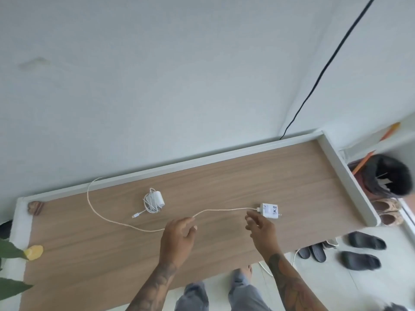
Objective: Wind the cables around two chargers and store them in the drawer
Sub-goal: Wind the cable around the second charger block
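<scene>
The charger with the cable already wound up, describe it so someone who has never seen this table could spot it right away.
Look at the long wooden table against the white wall. Near its middle, closer to the wall, sits a small white charger with its thin white cable bundled around it, one plug end trailing out. The other charger, to its right, carries handwriting and a long loose cable stretched across the table.

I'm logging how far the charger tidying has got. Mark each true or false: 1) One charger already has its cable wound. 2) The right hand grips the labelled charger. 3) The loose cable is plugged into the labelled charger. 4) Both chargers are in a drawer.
1) True: the wound charger lies bundled on the table.
2) False: the right hand is open, just short of the labelled charger.
3) True: the loose cable runs into it.
4) False: both lie on the table; no drawer shows.
</scene>
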